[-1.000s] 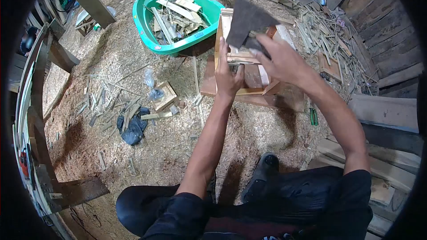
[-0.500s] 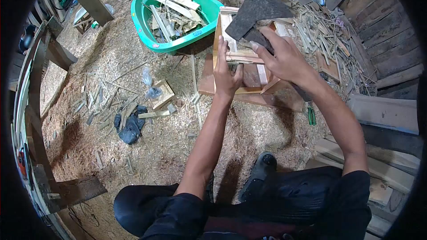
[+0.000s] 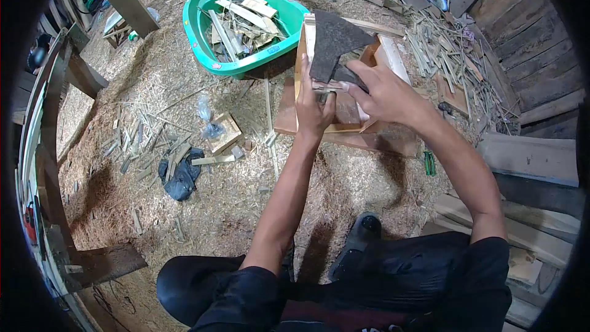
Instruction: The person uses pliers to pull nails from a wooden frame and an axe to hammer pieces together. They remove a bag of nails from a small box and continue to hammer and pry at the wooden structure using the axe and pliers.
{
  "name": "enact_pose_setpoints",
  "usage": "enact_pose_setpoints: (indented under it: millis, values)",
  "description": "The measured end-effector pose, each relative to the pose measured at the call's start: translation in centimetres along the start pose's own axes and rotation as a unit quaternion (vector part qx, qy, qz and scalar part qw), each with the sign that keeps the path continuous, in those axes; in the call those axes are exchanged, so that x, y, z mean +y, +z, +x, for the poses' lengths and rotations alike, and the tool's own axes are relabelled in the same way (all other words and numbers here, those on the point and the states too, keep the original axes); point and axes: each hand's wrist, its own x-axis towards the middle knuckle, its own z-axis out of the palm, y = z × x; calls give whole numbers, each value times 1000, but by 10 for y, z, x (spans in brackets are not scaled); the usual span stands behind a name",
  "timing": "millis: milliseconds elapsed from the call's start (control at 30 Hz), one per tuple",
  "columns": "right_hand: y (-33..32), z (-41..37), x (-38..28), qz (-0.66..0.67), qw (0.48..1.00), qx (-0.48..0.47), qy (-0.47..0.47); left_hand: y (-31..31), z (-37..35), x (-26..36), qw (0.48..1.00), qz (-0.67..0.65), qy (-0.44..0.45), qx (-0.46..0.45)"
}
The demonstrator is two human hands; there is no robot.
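My right hand (image 3: 384, 92) is closed round a dark tool with a broad, flat, axe-like head (image 3: 338, 40). The head's lower corner is down at the near strip of a wooden frame (image 3: 384, 55), beside my left fingers. My left hand (image 3: 314, 107) holds the left side of this frame, its fingers upright along the outside and its thumb toward the inside. Beneath the frame lies a reddish-brown board (image 3: 286, 107) on the ground. The tool head hides part of the frame and the strip.
A green tub (image 3: 246, 67) of wood scraps stands beyond the frame. Sticks (image 3: 442, 49) pile up at the right. Green-handled pliers (image 3: 429, 163), a black plastic bag (image 3: 180, 178) and a small wooden box (image 3: 224, 135) lie on the shavings. Planks (image 3: 522, 227) are stacked at the lower right.
The tool head has come down and to the left, from above the frame to the strip by my left hand. My right hand has lowered with it; my left hand has stayed in place.
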Motion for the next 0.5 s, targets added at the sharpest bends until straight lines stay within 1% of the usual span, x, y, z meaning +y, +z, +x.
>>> enact_pose_setpoints:
  millis: [33,67,133,167,267,367,467,500]
  values:
    - [2,1,6,-11,999,33,-33,0,2,0,1000,-5,0,1]
    - [2,4,12,-6,998,49,-26,0,3,1,1000,-10,0,3]
    - [-10,8,-1,7,997,72,-3,3,3,-1,996,62,55,29]
    - [-23,9,-13,79,994,38,65,3,4,2,996,61,55,24]
    - [-25,10,-11,65,994,41,72,3,2,-3,994,88,61,22]
    - [11,-1,18,-12,997,64,-48,2,1,5,999,-32,-17,10]
    - [-6,8,8,-15,997,78,-18,4,1,-5,996,68,58,24]
    - [-12,9,3,29,996,81,0,3,2,0,996,74,55,18]
